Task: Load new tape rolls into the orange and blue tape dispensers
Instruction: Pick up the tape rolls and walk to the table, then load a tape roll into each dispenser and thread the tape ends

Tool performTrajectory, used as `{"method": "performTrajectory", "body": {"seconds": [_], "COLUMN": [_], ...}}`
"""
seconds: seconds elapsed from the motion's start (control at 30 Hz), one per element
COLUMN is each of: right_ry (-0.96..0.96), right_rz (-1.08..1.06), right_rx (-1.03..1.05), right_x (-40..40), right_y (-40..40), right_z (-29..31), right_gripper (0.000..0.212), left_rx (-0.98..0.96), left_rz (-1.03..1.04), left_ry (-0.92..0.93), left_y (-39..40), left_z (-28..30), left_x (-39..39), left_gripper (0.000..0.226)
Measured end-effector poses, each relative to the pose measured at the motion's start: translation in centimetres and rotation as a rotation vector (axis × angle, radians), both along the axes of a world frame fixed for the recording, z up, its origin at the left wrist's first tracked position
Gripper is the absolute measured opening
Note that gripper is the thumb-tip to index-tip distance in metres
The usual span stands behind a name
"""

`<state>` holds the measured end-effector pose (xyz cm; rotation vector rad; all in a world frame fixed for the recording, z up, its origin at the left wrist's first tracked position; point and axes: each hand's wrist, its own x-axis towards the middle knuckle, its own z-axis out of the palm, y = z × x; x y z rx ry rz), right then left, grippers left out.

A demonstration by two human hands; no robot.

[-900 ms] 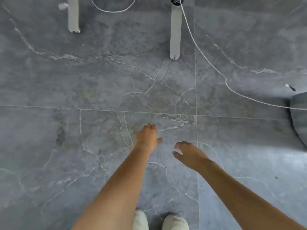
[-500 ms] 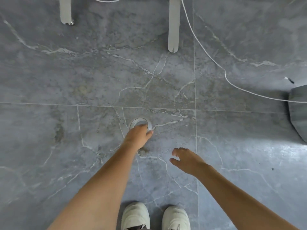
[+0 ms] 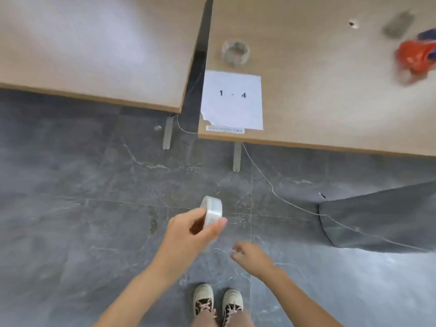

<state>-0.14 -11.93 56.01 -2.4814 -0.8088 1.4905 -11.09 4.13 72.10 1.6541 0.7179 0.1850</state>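
From my head camera, my left hand [image 3: 188, 228] held a clear plastic tape roll [image 3: 211, 210] pinched between thumb and curled fingers [image 3: 218, 226], the roll on edge above the floor, presumably so I could carry it up to the desk without losing it. My right hand [image 3: 251, 257] hung just beside and below the left, fingers loosely curled around nothing (blurred, so I cannot say more of them).

Well ahead of my fingers, on the tan wooden desk [image 3: 330, 95], lay a second clear tape roll [image 3: 235, 52], flat, just beyond a white paper sheet marked "1 - 4" [image 3: 232, 100]. Far off to the right of my fingers the orange plastic tape dispenser [image 3: 416, 56] sat smeared by motion, with something blue [image 3: 428, 35] touching it behind; I judged that the blue dispenser, though not surely.

A second pale desk [image 3: 94, 48] stood ahead to the left. Below was grey marbled floor tile [image 3: 82, 208], a thin white cable [image 3: 295, 206] trailing rightward, and my pale laced shoes [image 3: 218, 300].
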Motion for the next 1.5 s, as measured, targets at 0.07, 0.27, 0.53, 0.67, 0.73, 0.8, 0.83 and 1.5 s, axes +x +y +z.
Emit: {"method": "performTrajectory", "body": {"seconds": [0.07, 0.27, 0.53, 0.67, 0.73, 0.8, 0.83, 1.5], "right_ry": [0.009, -0.001, -0.220, -0.358, -0.405, -0.454, -0.471, 0.044], "right_rz": [-0.053, -0.053, -0.105, -0.195, -0.219, -0.202, -0.200, -0.820], "right_rx": [0.035, 0.173, 0.370, 0.450, 0.405, 0.367, 0.358, 0.785], "right_x": [-0.8, 1.6, 15.4, 24.1, 28.8, 32.8, 34.7, 35.5], "right_y": [1.3, 7.8, 19.6, 26.5, 30.4, 34.2, 36.3, 41.7], "right_z": [5.6, 15.6, 20.7, 20.5, 20.0, 19.2, 18.6, 24.4], "right_gripper": [0.035, 0.034, 0.031, 0.033, 0.031, 0.029, 0.030, 0.029], "left_rx": [-0.003, 0.014, 0.049, 0.038, 0.035, 0.029, 0.020, -0.252], "left_rz": [0.059, 0.158, 0.293, 0.349, 0.365, 0.381, 0.398, 0.380], "left_ry": [-0.093, -0.337, -0.195, -0.108, -0.079, -0.077, -0.081, -0.009], "left_y": [1.2, 6.0, 17.9, 23.0, 26.0, 28.7, 30.3, 37.2], "left_z": [7.5, 19.9, 17.4, 15.7, 14.9, 14.1, 13.3, 10.5], "left_x": [-0.3, 4.5, 18.1, 22.5, 24.8, 27.0, 28.2, 34.2], "left_gripper": [0.055, 0.041, 0.049, 0.048, 0.047, 0.042, 0.042, 0.039]}}
